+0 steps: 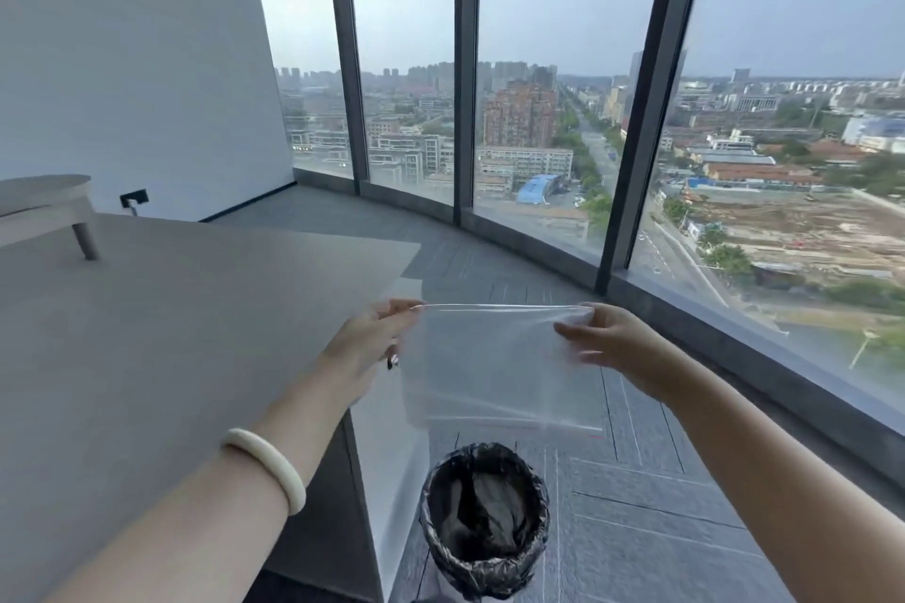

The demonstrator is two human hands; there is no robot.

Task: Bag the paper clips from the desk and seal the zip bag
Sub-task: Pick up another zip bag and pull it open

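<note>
Pinched at both top corners: one clear zip bag, held up in the air by two hands.
Head view. Left hand, count one, fingers closed on the bag's top left corner; right hand, count one, fingers closed on the top right corner, thumb lying across the front of the plastic. Bag hangs flat and stretched between them, beside the desk's far corner and above the floor; whether its zip edge is sealed cannot be told. Paper clips: none can be made out in the bag. One pale bangle on the left wrist. One grey desk at left. One waste bin with black liner, on the floor below the bag. One small round table, far left. Four window panes.
</note>
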